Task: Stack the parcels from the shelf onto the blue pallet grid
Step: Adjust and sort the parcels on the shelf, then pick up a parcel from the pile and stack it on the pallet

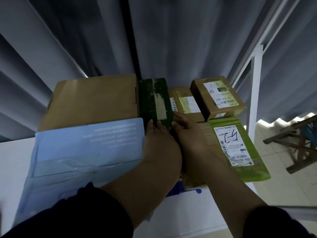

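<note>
Both hands are on the near end of the green box. Our left hand lays fingers over its top and our right hand curls round its right corner.

The box lies wedged between the carton and a small brown box.

A blue grid peeks out at the near edge, so we judge this a placing step. Next: seat the box flush, then let go.

The box is rigid, dark, with scuffed tape. The blue mailer is slick and floppy.
</note>
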